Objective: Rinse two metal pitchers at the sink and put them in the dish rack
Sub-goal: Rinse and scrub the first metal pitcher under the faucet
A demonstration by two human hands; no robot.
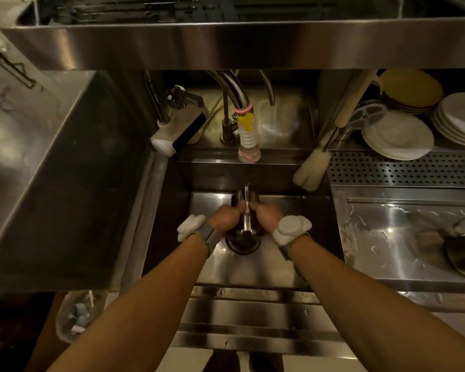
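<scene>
Pitcher sits between left hand and right hand, both curled round it (motion-blurred).

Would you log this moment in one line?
phase: rinse | left hand, right hand: grip metal pitcher | over sink drain | blurred

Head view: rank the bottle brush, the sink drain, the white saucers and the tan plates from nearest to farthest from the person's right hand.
From the right hand, which grips the metal pitcher:
1. Sink drain, just below the hand.
2. Bottle brush, at the sink's back right edge.
3. White saucers, farther right.
4. Tan plates, behind the saucers.
</scene>
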